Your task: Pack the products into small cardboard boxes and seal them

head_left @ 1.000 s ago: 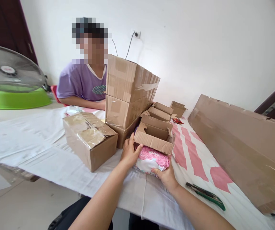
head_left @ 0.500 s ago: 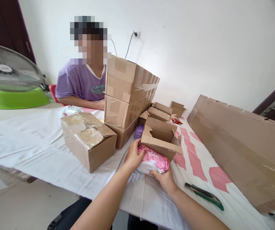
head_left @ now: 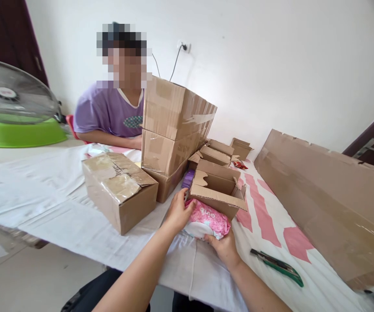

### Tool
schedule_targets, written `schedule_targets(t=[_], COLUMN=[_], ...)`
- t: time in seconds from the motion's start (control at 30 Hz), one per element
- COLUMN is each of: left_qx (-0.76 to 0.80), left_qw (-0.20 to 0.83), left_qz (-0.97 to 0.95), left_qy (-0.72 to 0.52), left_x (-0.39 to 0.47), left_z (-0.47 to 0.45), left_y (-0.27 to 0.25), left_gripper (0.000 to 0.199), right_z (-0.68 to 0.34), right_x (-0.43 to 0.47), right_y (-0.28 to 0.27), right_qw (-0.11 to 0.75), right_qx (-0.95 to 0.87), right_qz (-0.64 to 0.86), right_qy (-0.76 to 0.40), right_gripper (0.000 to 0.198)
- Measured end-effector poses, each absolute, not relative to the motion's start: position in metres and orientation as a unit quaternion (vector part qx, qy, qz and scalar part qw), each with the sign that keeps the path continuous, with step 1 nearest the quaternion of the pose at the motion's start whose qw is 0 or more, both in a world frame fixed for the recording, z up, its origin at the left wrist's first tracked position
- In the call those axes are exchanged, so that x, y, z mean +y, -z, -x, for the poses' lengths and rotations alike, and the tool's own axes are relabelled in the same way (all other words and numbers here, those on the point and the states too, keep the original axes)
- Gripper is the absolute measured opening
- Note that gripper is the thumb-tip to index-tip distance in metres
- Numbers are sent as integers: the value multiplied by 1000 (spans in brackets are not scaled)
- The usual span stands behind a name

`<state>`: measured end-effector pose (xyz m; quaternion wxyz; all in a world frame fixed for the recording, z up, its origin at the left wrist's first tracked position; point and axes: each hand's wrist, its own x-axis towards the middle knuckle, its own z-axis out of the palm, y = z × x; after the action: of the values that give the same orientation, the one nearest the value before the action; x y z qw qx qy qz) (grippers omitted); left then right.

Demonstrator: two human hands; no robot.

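Note:
A pink pack of wet wipes (head_left: 210,216) with a white lid is tilted in front of an open cardboard box (head_left: 219,201), near the table's front edge. Around its left end is my left hand (head_left: 178,212), thumb on the upper edge, fingers reaching behind toward the box's corner. My right hand (head_left: 224,247) grips the lower right end, with the thumb against the front by the lid and the other fingers hidden underneath. Just left of the box lies a purple packet (head_left: 187,178).
A taped carton (head_left: 120,186) and a tall stack of cartons (head_left: 164,143) stand to the left. A green utility knife (head_left: 280,266) lies right of my right hand. Long cardboard (head_left: 320,203) edges the right side. A person in a purple shirt (head_left: 109,110) sits across, near a fan (head_left: 8,93).
My left hand has shifted slightly left, its fingers looser at the pack's end. The pack has turned a little, its lid less exposed. My right hand keeps its grip.

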<state>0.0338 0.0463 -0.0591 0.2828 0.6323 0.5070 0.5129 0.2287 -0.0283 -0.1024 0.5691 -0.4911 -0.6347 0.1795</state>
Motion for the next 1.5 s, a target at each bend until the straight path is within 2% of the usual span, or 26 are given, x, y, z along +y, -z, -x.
schedule_targets(t=[0.2, 0.43, 0.6, 0.8, 1.17, 1.5], left_qx=[511, 496, 502, 527, 542, 553], left_qw=[290, 296, 300, 295, 342, 339], left_qz=[-638, -657, -659, -652, -653, -668], left_qy=[-497, -485, -473, -458, -404, -364], left_x=[45, 43, 40, 37, 40, 36], left_z=[-32, -35, -35, -37, -41, -43], left_y=[60, 61, 59, 61, 70, 66], left_gripper=[53, 44, 51, 64, 64, 67], right_z=[-238, -239, -242, -261, -278, -277], right_x=[-24, -26, -20, 17, 96, 130], right_y=[104, 108, 105, 87, 85, 84], right_qw=[574, 571, 563, 522, 505, 519], right_qx=[-621, -621, -627, -647, -631, -624], right_qz=[494, 496, 501, 521, 548, 545], right_qy=[-204, -205, -197, -192, -214, -213], right_gripper=[77, 78, 72, 77, 71, 67])
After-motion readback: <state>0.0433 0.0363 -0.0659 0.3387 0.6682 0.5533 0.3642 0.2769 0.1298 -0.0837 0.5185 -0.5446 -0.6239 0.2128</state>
